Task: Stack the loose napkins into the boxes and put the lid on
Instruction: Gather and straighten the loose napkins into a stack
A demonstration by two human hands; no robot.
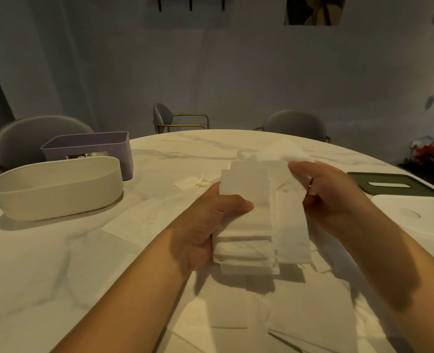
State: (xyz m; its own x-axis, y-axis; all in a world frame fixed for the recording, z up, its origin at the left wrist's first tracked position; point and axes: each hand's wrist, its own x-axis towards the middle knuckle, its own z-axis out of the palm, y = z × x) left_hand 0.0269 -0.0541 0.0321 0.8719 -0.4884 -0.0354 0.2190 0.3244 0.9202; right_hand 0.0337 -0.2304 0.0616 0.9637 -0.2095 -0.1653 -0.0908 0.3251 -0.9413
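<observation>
Left hand [205,225], right hand [333,197], fingers [238,204] gripping one napkin stack [249,225], two boxes [53,197] [88,149], two lids [394,186] [414,215]

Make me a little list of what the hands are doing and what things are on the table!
left hand: grips the napkin stack above the table
right hand: pinches a single napkin against the stack's right side
cream box: left, lid off, no napkins showing above its rim
purple box: behind the cream box, lid off
green lid: right, flat, slot on top
white lid: right, nearer than the green lid
loose napkins: spread flat on the table
</observation>
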